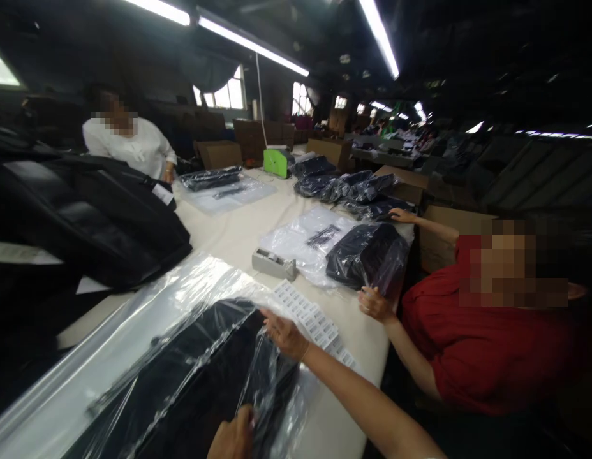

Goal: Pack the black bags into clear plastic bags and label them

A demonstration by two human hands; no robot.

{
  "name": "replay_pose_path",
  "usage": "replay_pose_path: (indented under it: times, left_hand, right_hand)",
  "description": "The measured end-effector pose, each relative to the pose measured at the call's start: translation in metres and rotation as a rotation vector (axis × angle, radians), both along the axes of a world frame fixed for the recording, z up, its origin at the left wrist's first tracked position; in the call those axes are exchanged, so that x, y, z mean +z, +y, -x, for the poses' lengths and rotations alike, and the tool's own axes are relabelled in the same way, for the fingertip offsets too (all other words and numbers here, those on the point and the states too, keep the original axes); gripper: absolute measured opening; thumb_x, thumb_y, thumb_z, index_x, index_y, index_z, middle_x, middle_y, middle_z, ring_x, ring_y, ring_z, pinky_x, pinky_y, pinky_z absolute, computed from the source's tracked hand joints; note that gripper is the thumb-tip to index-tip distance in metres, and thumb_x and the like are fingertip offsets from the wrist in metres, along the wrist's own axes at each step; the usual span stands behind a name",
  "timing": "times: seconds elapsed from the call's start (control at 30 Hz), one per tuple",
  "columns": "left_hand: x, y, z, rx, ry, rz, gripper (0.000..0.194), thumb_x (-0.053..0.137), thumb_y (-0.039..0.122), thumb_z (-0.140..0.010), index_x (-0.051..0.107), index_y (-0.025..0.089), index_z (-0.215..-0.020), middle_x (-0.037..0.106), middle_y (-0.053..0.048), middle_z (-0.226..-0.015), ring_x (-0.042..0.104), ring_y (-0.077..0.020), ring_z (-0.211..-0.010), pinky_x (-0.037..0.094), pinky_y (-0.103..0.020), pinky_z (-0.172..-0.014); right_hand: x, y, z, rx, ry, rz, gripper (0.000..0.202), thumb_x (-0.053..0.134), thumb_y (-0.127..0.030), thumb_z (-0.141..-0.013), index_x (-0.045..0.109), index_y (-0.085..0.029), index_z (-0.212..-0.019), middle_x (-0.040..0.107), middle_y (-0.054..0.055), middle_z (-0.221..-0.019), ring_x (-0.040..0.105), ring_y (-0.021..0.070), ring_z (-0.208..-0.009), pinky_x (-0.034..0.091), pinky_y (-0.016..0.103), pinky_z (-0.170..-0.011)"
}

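Note:
A black bag in a clear plastic bag (205, 363) lies across the near side of the table in front of me. My right hand (287, 336) is at its far right corner, fingers closed on the film there. Lower down, at the bottom edge of the view, my left hand (233, 435) is curled into a fist on the clear plastic at the near side. Partly beneath my right wrist is a sheet of printed labels (315, 319). Beyond it stands a grey tape dispenser (273, 263).
Black bags (85, 210) are heaped at the left, beside stacked clear film (200, 274). A co-worker in red (497, 344) handles another wrapped bag (367, 255) at the right. Someone in white (133, 143) stands across the table (243, 220). Wrapped bundles (348, 188) and a green device (275, 163) are farther back.

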State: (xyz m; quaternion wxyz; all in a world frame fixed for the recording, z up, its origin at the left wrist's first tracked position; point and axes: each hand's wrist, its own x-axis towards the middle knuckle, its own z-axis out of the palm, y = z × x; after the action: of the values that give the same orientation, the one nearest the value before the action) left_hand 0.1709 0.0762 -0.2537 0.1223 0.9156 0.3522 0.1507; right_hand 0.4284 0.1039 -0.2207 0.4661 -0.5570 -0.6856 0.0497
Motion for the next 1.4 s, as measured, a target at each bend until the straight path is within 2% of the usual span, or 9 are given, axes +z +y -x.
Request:
replay_pose_path:
  times: [0.3, 0.47, 0.53, 0.63, 0.83, 1.0, 1.13, 1.27, 1.4]
  left_hand:
    - [0.050, -0.018, 0.000, 0.235, 0.139, 0.458, 0.057, 0.065, 0.036, -0.085, 0.045, 0.020, -0.136, 0.070, -0.002, -0.076, 0.069, -0.0218, -0.073, 0.041, -0.025, -0.063]
    - [0.064, -0.013, 0.001, 0.387, -0.073, 0.623, 0.015, 0.062, 0.034, -0.085, 0.068, 0.020, -0.087, 0.065, 0.000, -0.068, 0.063, -0.0172, -0.068, 0.036, -0.024, -0.061]
    - [0.068, -0.011, 0.004, 0.406, -0.144, 0.641, 0.021, 0.059, 0.035, -0.086, 0.064, 0.020, -0.073, 0.062, 0.002, -0.064, 0.060, -0.0155, -0.065, 0.036, -0.025, -0.060]
    - [0.070, -0.010, 0.009, 0.367, -0.236, 0.459, 0.020, 0.052, 0.032, -0.090, 0.058, 0.020, -0.074, 0.060, 0.001, -0.072, 0.057, -0.0147, -0.067, 0.040, -0.026, -0.062]
    - [0.062, 0.004, 0.021, 0.069, -0.377, -0.009, 0.015, 0.042, 0.021, -0.095, 0.057, 0.020, -0.093, 0.062, -0.010, -0.117, 0.057, -0.0241, -0.117, 0.046, -0.046, -0.102]
    - [0.073, 0.053, 0.028, 0.262, -0.369, 0.161, 0.020, 0.038, 0.029, -0.098, 0.050, 0.022, -0.085, 0.056, 0.003, -0.062, 0.057, -0.0139, -0.054, 0.047, -0.026, -0.058]
    - [0.085, 0.078, 0.034, 0.127, -0.281, 0.218, 0.018, 0.038, 0.028, -0.099, 0.052, 0.020, -0.108, 0.066, 0.000, -0.081, 0.065, -0.0151, -0.068, 0.050, -0.026, -0.066]
    - [0.078, 0.061, 0.038, -0.159, -0.050, -0.077, 0.041, 0.034, 0.014, -0.097, 0.043, 0.021, -0.137, 0.067, -0.008, -0.107, 0.066, -0.0195, -0.091, 0.053, -0.032, -0.083]
    - [0.058, 0.030, 0.036, -0.323, 0.053, -0.327, 0.045, 0.036, 0.009, -0.095, 0.046, 0.022, -0.137, 0.059, -0.013, -0.128, 0.059, -0.0263, -0.112, 0.049, -0.045, -0.098]
  right_hand:
    - [0.004, 0.001, 0.000, -0.029, 0.155, 0.087, 0.049, 0.045, -0.032, -0.099, 0.038, -0.023, -0.147, 0.070, 0.005, -0.108, 0.067, 0.0186, -0.107, 0.052, 0.037, -0.098]
    - [-0.004, 0.000, 0.004, -0.101, 0.030, -0.013, 0.045, 0.044, -0.029, -0.099, 0.043, -0.022, -0.144, 0.069, 0.008, -0.118, 0.068, 0.0191, -0.104, 0.052, 0.037, -0.098]
    - [-0.008, 0.001, 0.005, -0.165, 0.010, -0.025, 0.044, 0.043, -0.028, -0.099, 0.045, -0.021, -0.143, 0.068, 0.009, -0.119, 0.068, 0.0198, -0.103, 0.052, 0.038, -0.098]
    - [-0.012, 0.004, 0.006, -0.264, 0.035, -0.030, 0.044, 0.044, -0.029, -0.099, 0.046, -0.020, -0.142, 0.068, 0.011, -0.119, 0.068, 0.0212, -0.104, 0.054, 0.038, -0.096]
    - [-0.014, 0.010, 0.010, -0.401, 0.119, -0.044, 0.045, 0.042, -0.031, -0.099, 0.046, -0.017, -0.141, 0.072, 0.012, -0.107, 0.071, 0.0215, -0.095, 0.057, 0.035, -0.087]
    - [-0.016, 0.011, 0.013, -0.455, 0.148, -0.037, 0.044, 0.041, -0.032, -0.099, 0.046, -0.019, -0.141, 0.074, 0.010, -0.097, 0.072, 0.0206, -0.084, 0.057, 0.034, -0.081]
    - [-0.014, 0.014, 0.016, -0.486, 0.184, -0.033, 0.043, 0.041, -0.032, -0.099, 0.047, -0.018, -0.139, 0.074, 0.008, -0.094, 0.071, 0.0187, -0.078, 0.057, 0.032, -0.078]
    - [-0.005, 0.013, 0.019, -0.519, 0.279, -0.019, 0.044, 0.040, -0.033, -0.098, 0.047, -0.016, -0.138, 0.071, 0.003, -0.080, 0.067, 0.0155, -0.067, 0.055, 0.029, -0.073]
    - [0.009, 0.005, 0.016, -0.461, 0.397, 0.054, 0.048, 0.038, -0.034, -0.098, 0.045, -0.013, -0.141, 0.063, -0.001, -0.065, 0.057, 0.0130, -0.053, 0.052, 0.026, -0.064]
